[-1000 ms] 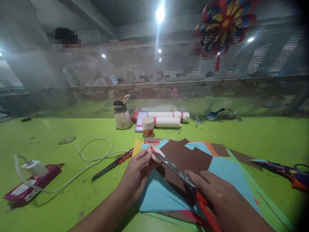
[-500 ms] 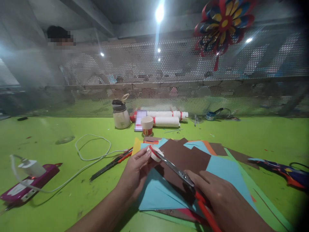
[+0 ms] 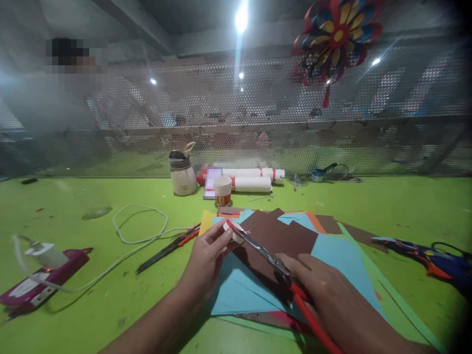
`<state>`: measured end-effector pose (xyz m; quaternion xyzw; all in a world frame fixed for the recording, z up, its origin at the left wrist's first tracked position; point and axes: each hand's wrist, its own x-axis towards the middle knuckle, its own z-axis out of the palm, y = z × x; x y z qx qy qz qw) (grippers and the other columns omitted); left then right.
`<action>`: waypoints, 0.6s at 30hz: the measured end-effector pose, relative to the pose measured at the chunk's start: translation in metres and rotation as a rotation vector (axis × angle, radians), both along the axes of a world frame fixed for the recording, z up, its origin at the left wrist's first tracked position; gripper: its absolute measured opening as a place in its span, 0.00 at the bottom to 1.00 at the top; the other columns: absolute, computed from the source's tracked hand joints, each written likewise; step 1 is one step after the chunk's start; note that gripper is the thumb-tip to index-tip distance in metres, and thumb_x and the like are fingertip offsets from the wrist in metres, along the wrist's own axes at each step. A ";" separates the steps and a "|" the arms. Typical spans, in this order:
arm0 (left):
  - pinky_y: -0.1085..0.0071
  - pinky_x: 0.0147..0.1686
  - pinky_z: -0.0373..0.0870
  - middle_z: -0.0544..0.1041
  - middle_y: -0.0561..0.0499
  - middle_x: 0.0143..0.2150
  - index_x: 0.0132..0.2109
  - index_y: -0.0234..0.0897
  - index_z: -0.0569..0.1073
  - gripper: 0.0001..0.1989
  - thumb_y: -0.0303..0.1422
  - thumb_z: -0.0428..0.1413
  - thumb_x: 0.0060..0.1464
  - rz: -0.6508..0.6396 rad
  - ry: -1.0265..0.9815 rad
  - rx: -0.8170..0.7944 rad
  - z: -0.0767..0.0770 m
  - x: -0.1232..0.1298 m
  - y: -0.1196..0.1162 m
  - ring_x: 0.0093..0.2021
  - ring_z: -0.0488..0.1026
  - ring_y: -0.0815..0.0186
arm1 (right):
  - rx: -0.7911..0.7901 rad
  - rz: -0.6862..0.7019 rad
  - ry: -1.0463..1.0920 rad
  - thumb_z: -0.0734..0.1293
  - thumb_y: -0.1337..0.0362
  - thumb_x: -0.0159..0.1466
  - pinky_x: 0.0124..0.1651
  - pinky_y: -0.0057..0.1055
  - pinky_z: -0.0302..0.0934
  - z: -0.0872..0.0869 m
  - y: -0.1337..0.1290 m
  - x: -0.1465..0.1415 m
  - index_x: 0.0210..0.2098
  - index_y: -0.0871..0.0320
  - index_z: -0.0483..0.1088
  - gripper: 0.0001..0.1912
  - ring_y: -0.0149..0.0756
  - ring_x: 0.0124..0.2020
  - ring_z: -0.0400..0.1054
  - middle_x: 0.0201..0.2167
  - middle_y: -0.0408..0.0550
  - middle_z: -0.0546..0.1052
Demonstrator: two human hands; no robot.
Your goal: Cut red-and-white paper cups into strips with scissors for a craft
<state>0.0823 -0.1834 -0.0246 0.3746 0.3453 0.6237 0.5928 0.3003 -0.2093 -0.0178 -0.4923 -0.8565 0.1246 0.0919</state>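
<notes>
Between the thumb and fingers of my left hand [image 3: 210, 248] is a small white paper cup piece [image 3: 237, 237] with a red edge. My right hand [image 3: 324, 285] is wrapped round the red handles of a pair of scissors [image 3: 263, 251]. The silver blades reach up and left to the cup piece and touch its rim, where thin cut strips stick out. Under both hands lies a pile of coloured sheets, with brown paper [image 3: 275, 236] on top of light blue paper [image 3: 341, 255].
A white and red cup [image 3: 223, 191], stacked cups [image 3: 252, 185] and a bottle [image 3: 183, 174] stand behind the paper. Left are a utility knife [image 3: 165, 250], a cable and a purple power strip [image 3: 68, 265]; right, a glue gun [image 3: 424, 258]. A person [image 3: 73, 93] is beyond the mesh.
The cup piece has turned slightly in my left hand, and the scissors have shifted a little left with my right hand. The view has moved slightly. The person behind the mesh appears further left.
</notes>
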 end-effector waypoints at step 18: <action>0.63 0.49 0.72 0.79 0.39 0.47 0.47 0.31 0.76 0.14 0.30 0.59 0.53 0.025 -0.135 -0.094 0.004 -0.006 0.002 0.45 0.76 0.59 | 0.076 -0.005 0.001 0.60 0.72 0.59 0.35 0.35 0.56 -0.002 -0.001 0.001 0.46 0.54 0.67 0.17 0.41 0.34 0.64 0.34 0.48 0.70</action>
